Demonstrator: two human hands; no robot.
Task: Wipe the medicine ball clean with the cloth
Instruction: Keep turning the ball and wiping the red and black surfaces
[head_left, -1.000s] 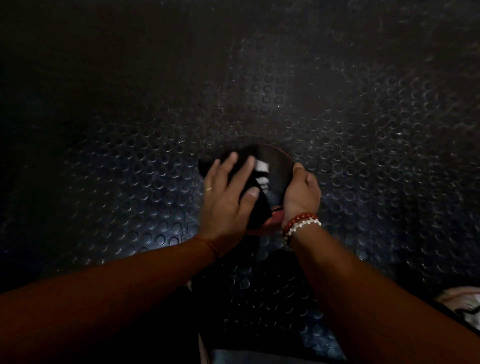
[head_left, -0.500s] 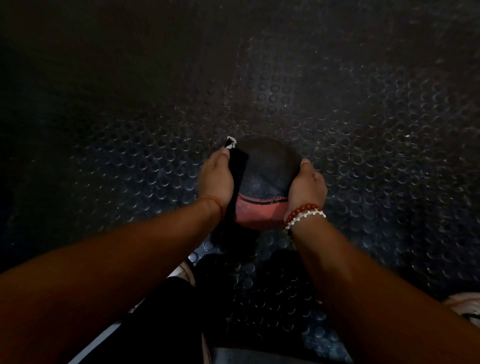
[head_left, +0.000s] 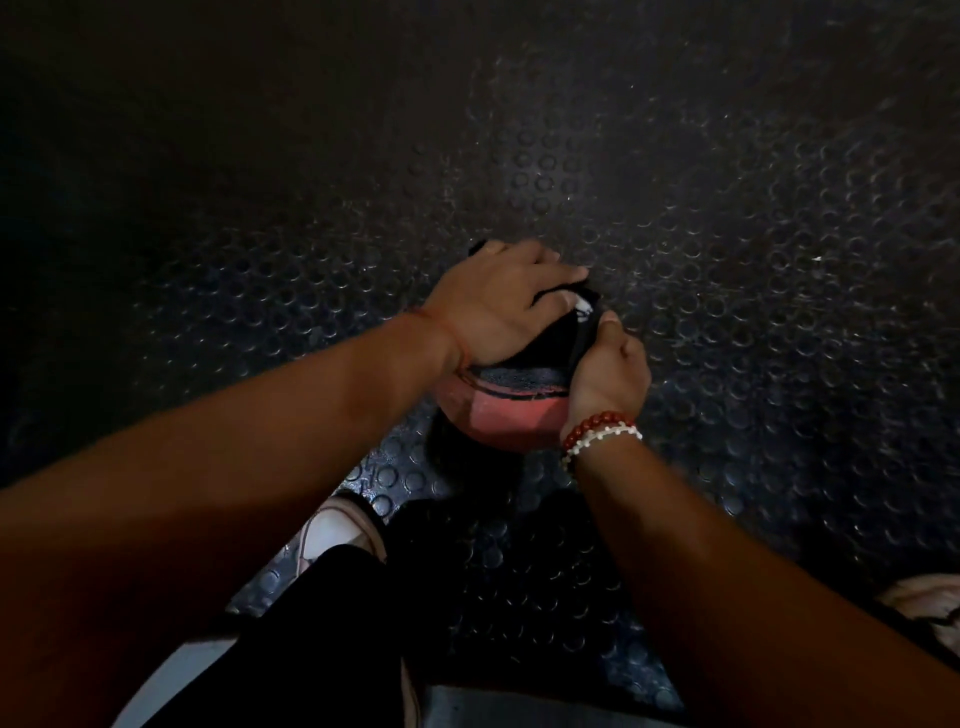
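The medicine ball (head_left: 511, 410), black on top and pinkish red below, sits on the floor in front of me. A dark cloth (head_left: 550, 343) with a small white tag is draped over its top. My left hand (head_left: 498, 306) lies on top of the ball over the cloth, and its fingers and thumb grip a fold of it. My right hand (head_left: 608, 374), with bead bracelets at the wrist, curls round the ball's right side, its thumb against the cloth's edge. The ball's top and far side are hidden under hands and cloth.
The ground is a dark rubber floor (head_left: 727, 234) with round studs, dimly lit. My light shoe (head_left: 337, 525) and dark trouser leg (head_left: 322, 623) are just below the ball. Another shoe (head_left: 930, 603) shows at the right edge.
My left hand slid with the cloth from the ball's left side up over its top toward the right. My right hand stayed on the right side.
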